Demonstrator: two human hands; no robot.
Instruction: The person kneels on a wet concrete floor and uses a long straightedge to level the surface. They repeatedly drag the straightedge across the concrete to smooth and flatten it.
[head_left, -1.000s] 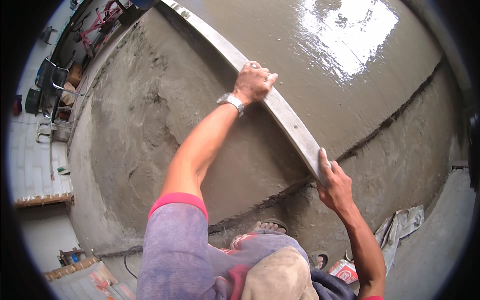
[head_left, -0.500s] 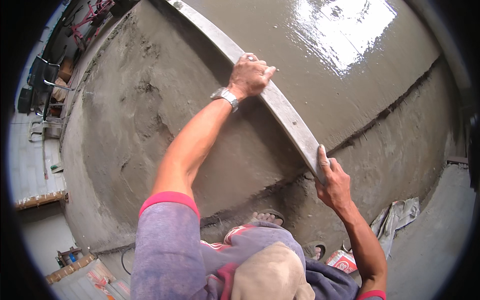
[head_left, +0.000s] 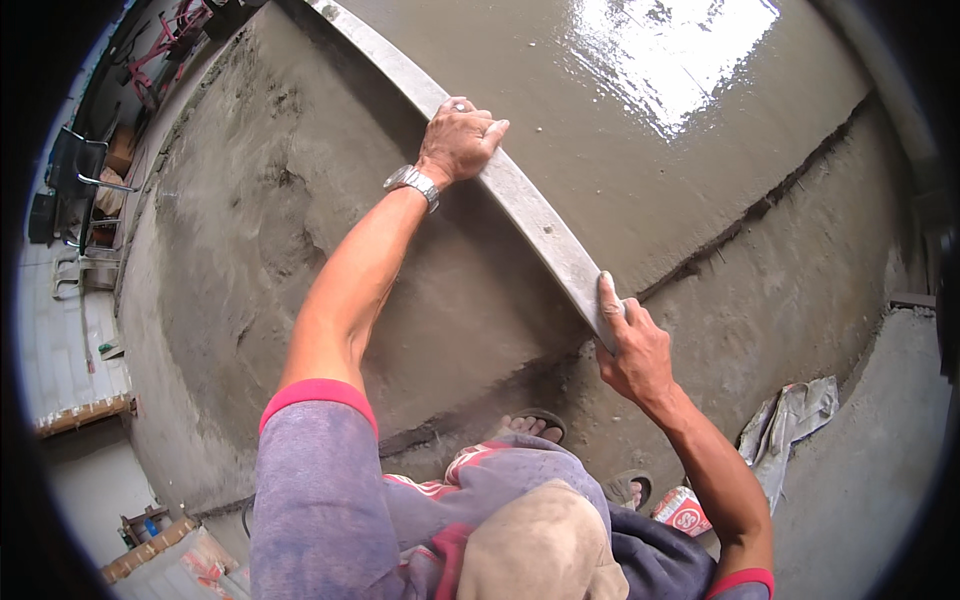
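Left hand (head_left: pixel 462 142): closed over a long, pale-grey, straight-edged bar (head_left: pixel 535 222), set diagonally from top left-centre to centre right. Right hand (head_left: pixel 636 352): gripping its near end, index finger extended. Around: wet, grey-brown cement surface (head_left: pixel 640 190), glossy upper right, rougher left. Step, apparently: levelling. Next move seemingly calls for even, two-handed guidance.

A faded purple shirt (head_left: pixel 322 490) has pink cuffs (head_left: pixel 318 393); the wristwatch (head_left: pixel 416 184) is silver.

Wet concrete (head_left: pixel 610 170), smooth and glossy; long bar (head_left: pixel 525 206), matt and smeared; watch (head_left: pixel 414 182), shiny metal; sleeve (head_left: pixel 320 480), matt cloth.
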